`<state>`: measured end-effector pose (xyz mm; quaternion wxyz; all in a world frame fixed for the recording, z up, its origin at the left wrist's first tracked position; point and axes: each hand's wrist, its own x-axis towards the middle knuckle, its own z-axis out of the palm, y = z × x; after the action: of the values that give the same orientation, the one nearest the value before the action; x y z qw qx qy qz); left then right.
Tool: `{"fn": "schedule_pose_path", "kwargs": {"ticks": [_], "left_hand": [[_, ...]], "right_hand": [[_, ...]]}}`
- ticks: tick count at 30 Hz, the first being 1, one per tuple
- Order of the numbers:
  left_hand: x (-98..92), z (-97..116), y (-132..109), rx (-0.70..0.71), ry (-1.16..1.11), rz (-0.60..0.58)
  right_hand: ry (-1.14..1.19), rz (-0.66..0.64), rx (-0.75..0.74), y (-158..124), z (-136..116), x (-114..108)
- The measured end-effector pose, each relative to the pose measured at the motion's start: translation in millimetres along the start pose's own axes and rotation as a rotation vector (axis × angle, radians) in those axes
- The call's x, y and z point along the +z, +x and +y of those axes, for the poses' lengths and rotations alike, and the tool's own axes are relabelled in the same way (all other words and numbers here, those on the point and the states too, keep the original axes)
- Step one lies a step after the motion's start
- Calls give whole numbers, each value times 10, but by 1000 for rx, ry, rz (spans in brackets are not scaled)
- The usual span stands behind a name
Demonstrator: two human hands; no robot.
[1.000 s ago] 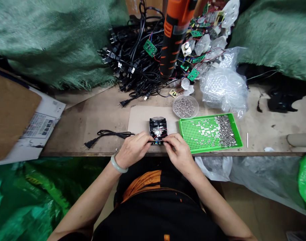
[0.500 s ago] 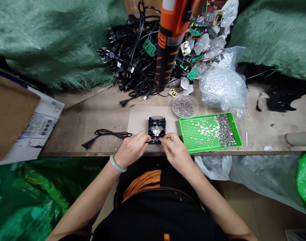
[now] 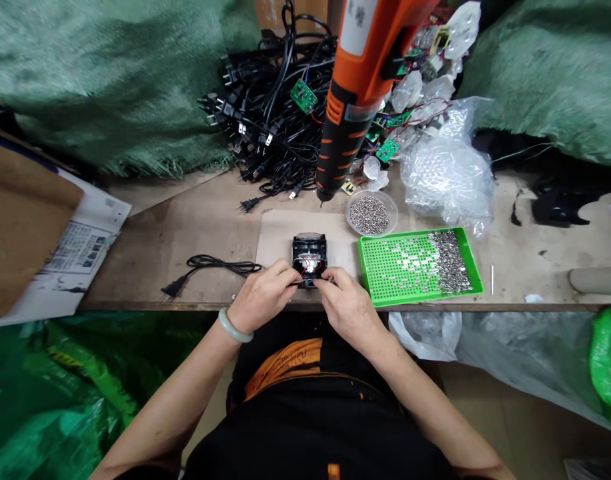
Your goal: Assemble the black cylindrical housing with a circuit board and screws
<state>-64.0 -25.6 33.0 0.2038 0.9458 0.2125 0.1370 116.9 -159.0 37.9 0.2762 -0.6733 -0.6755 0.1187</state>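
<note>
Head view, looking down: we see our two bare hands at the near edge of a brown tabletop, with a small black device housing between them. The housing stands open on a flat cardboard sheet, a clear round lens at its far end, red wires and a pale part inside. Our left hand, a pale bracelet at its wrist, has thumb and forefinger nearly together at the housing's near left corner; our right hand does likewise at the near right. What these fingers pinch is too small to tell.

Left of the hands lies a bundled black power cord with a two-prong plug. To the right sits a green perforated tray of small metal parts, and just beyond it a clear round dish of screws. Above hangs an orange and black power screwdriver, partly hiding a heap of black cords.
</note>
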Motion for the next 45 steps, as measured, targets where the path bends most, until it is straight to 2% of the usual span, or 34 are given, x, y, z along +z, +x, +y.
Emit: {"fn": "schedule_pose_path", "kwargs": {"ticks": [5, 8, 16, 19, 23, 27, 30, 34, 36, 38, 40, 43, 45], "left_hand": [[-24, -27, -27, -44, -276, 22], [-50, -42, -35, -16, -345, 9], [-33, -118, -111, -14, -227, 44], [-116, -224, -201, 12, -140, 29], [-251, -272, -297, 55, -38, 38], [-353, -91, -312, 37, 4, 38], [-409, 126, -286, -50, -80, -3], [-430, 349, -218, -335, -427, -123], [-408, 401, -179, -522, -672, -197], [-376, 429, -143, -659, -845, -219], [-352, 454, -114, -678, -841, -178], [-351, 504, -84, -562, -605, -106], [-361, 534, -73, -517, -527, -117]], "right_hand": [[42, -21, 21, -8, 1, -9], [33, -20, 7, -18, 13, 1], [1, -3, -9, -27, 34, 17], [52, 9, 4, -46, 45, 16], [192, 106, 11, -69, 50, 41], [263, 175, 19, -74, 45, 87], [276, 184, 17, -67, 39, 101], [300, 218, 14, -68, 30, 91], [317, 258, 41, -83, 28, 84], [342, 289, 81, -106, 32, 81], [377, 290, 107, -132, 40, 81], [421, 259, 122, -165, 52, 80], [443, 245, 129, -184, 47, 76]]}}
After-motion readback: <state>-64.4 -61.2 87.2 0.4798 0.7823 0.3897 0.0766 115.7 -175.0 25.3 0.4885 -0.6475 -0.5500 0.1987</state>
